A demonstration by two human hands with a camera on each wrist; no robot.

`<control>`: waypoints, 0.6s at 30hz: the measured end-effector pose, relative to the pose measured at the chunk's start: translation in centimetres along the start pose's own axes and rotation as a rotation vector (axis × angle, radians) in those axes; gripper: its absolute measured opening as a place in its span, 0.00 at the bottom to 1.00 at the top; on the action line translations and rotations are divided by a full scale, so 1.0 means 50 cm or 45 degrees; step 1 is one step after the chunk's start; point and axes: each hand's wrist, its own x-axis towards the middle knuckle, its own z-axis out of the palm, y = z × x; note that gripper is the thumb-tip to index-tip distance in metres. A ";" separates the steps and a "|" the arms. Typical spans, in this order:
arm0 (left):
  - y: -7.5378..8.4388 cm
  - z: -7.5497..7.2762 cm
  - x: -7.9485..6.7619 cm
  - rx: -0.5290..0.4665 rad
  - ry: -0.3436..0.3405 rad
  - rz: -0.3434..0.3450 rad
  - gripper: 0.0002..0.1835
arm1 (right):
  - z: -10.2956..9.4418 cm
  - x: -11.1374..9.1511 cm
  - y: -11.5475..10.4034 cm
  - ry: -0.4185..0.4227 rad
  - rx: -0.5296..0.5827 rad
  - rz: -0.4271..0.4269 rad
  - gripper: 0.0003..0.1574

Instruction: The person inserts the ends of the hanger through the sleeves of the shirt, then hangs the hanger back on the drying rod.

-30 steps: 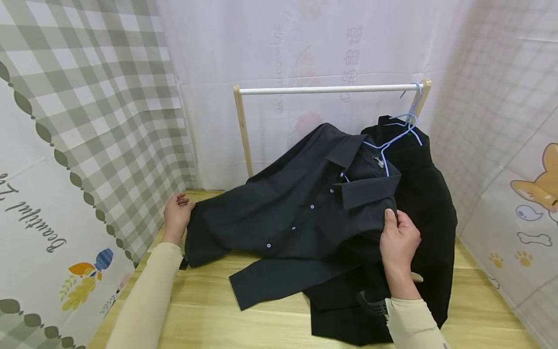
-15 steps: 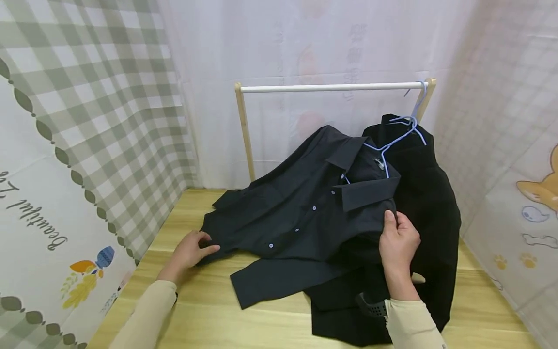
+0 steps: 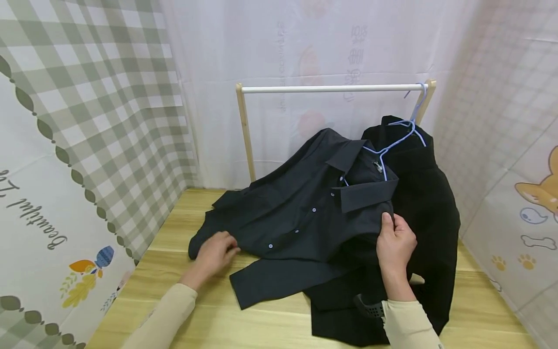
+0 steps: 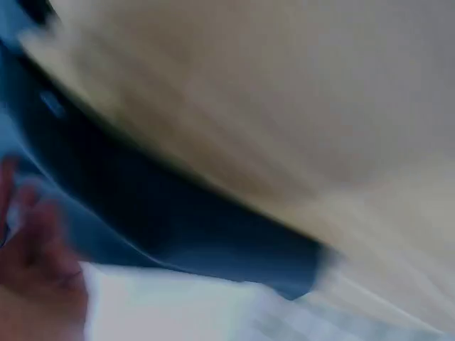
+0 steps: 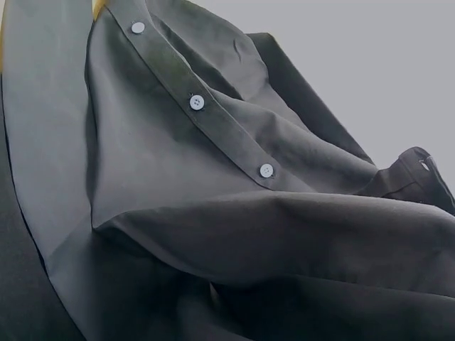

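Note:
A dark button-up shirt [image 3: 283, 213] with pale buttons lies spread over the table, its collar to the right. A light blue hanger [image 3: 383, 149] sits inside its neck. My right hand [image 3: 395, 242] pinches the shirt's shoulder, thumb on top. My left hand [image 3: 214, 255] is at the shirt's lower left edge, its fingers loosely bent and overlapping the cloth. Blurred in the left wrist view, the left hand [image 4: 39, 263] appears beside dark cloth. The right wrist view shows the shirt front [image 5: 163, 156] with its button band, but not the right hand.
Behind the shirt stands a rack with a white rail [image 3: 322, 89] and wooden posts. Black garments [image 3: 429, 208] hang at its right end on another blue hanger [image 3: 420, 103]. A checked cloth wall [image 3: 126, 97] borders the wooden table [image 3: 270, 327] at left.
My left hand has let go of the left part of the shirt and moved right and nearer along its edge. That part now lies lower. The right hand keeps its grip, barely moving.

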 end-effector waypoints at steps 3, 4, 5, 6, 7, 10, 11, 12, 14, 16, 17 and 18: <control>0.051 0.017 -0.024 -0.062 -0.301 0.056 0.18 | 0.001 0.000 -0.002 -0.004 0.011 0.003 0.22; 0.064 0.022 -0.032 -0.078 -0.354 0.070 0.19 | 0.002 0.001 -0.003 -0.004 0.014 0.001 0.22; 0.075 0.026 -0.037 -0.101 -0.386 0.079 0.17 | 0.002 0.001 -0.004 -0.002 0.012 -0.001 0.22; 0.082 0.031 -0.041 -0.121 -0.392 0.097 0.15 | 0.002 0.001 -0.005 0.002 0.010 -0.004 0.21; 0.087 0.033 -0.043 -0.143 -0.379 0.118 0.12 | 0.003 0.002 -0.006 0.004 0.006 -0.007 0.21; 0.082 0.029 -0.043 -0.278 -0.360 0.179 0.10 | 0.003 0.002 -0.006 0.016 -0.007 -0.010 0.20; 0.074 0.023 -0.041 -0.336 -0.374 0.182 0.11 | 0.003 0.002 -0.006 0.018 -0.009 -0.006 0.20; 0.063 0.015 -0.041 -0.400 -0.390 0.177 0.11 | 0.004 0.001 -0.005 0.017 -0.008 -0.002 0.20; 0.034 -0.013 -0.042 -0.518 -0.440 0.134 0.10 | 0.004 0.001 -0.003 0.017 -0.005 0.008 0.21; -0.004 -0.047 -0.049 -0.609 -0.475 0.053 0.08 | 0.005 0.001 -0.002 0.017 0.000 0.014 0.21; -0.026 -0.064 -0.055 -0.637 -0.478 0.000 0.08 | 0.005 0.001 -0.001 0.018 -0.001 0.013 0.21; -0.048 -0.082 -0.063 -0.658 -0.483 -0.062 0.08 | 0.006 0.002 -0.001 0.020 -0.004 0.011 0.21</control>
